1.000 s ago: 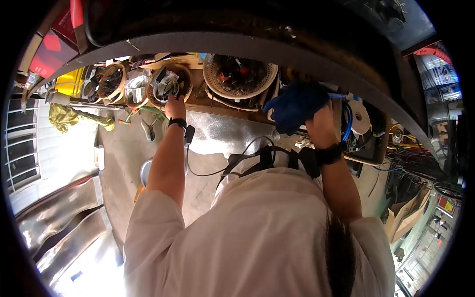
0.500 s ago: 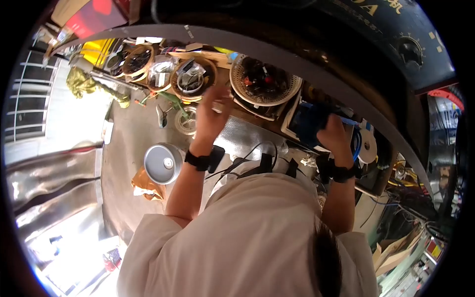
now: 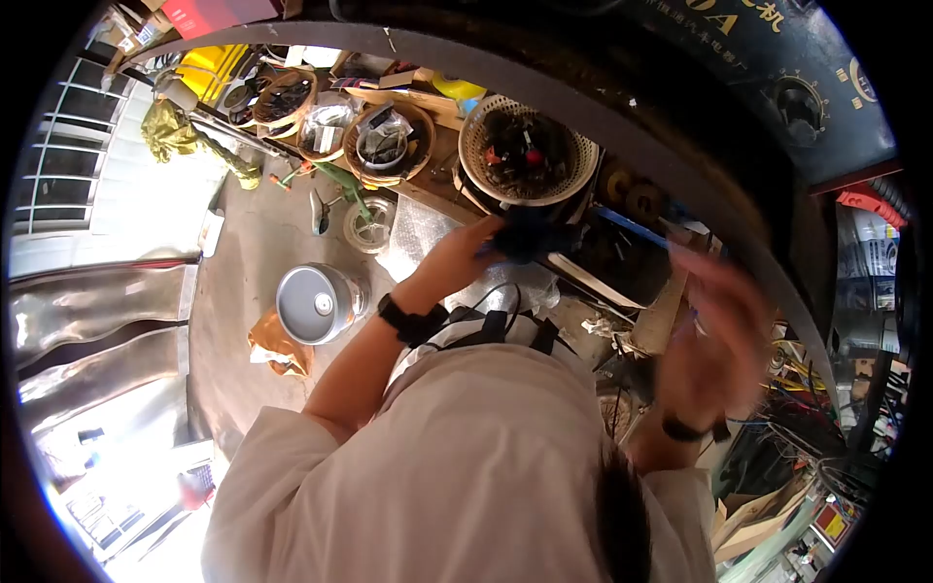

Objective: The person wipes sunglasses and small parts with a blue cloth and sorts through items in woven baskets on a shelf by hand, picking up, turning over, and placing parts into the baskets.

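Observation:
My left hand (image 3: 461, 260) is closed on a dark blue, soft-looking bundle (image 3: 536, 239), in front of the round plastic basket. Shadow hides the bundle's outline, and I cannot tell whether it is a cloth or a glove. My right hand (image 3: 717, 316) is at the right, blurred by motion, beside a shallow open box (image 3: 622, 255) with a dark inside. Its fingers look stretched out, and nothing shows in them. The plastic basket (image 3: 473, 167) holds dark small parts and a red piece.
Wicker baskets (image 3: 428, 155) with bagged parts stand along the bench to the left. Bubble wrap (image 3: 413, 238) lies below them. A grey bucket (image 3: 313, 303) and a brown paper bag (image 3: 280, 342) are on the floor. A dark shelf edge (image 3: 632, 146) crosses above the bench.
The dark blue bundle has passed from my right hand to my left. My left hand moved right and down; my right hand moved right and down, away from the box.

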Demonstrator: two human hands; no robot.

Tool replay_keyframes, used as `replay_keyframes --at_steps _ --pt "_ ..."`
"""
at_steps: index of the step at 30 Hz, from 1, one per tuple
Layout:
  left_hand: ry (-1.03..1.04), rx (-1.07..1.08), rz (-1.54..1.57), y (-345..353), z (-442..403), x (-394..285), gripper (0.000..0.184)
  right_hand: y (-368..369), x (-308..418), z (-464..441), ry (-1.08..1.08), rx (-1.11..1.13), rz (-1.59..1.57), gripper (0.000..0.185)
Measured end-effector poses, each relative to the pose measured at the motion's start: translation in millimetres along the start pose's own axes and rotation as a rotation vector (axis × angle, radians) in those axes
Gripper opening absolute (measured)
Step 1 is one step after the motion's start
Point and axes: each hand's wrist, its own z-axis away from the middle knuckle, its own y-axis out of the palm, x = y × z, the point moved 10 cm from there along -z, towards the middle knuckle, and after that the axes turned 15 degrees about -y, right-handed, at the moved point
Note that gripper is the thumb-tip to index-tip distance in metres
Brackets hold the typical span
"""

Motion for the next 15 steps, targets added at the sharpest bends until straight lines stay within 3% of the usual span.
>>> replay_keyframes --at_steps 2,4,6,8,11,12,15 --pt "-0.043 -0.048 0.011 -10.2 7.6 22.8 0.035 -27.9 -9.1 48.1 -0.137 0.472 0.942 0.007" --pt "-0.078 -0.098 0.096 -20.9 14.3 45.9 0.032 -28.1 -57.4 74.9 -0.115 1.105 1.694 0.01" --pt "-0.07 -0.122 0.129 -29.6 20.5 55.1 0.029 -47.3 -111.2 102.7 0.126 1.954 2.17 0.019" --pt "-0.084 -0.14 0.138 -34.8 22.3 63.0 0.029 -94.4 -112.7 107.5 0.499 2.911 2.45 0.029" --pt "-0.092 -0.145 0.128 -36.7 25.5 66.0 0.03 -110.1 -99.9 81.8 1.055 2.148 2.545 0.032" --pt "-0.096 -0.144 0.117 -36.4 27.1 64.0 0.031 -111.2 -96.2 93.4 0.753 2.836 2.265 0.03" --pt "-0.087 -0.194 0.082 -37.3 33.1 65.2 0.033 -105.0 -108.1 112.6 0.776 2.462 2.166 0.027"
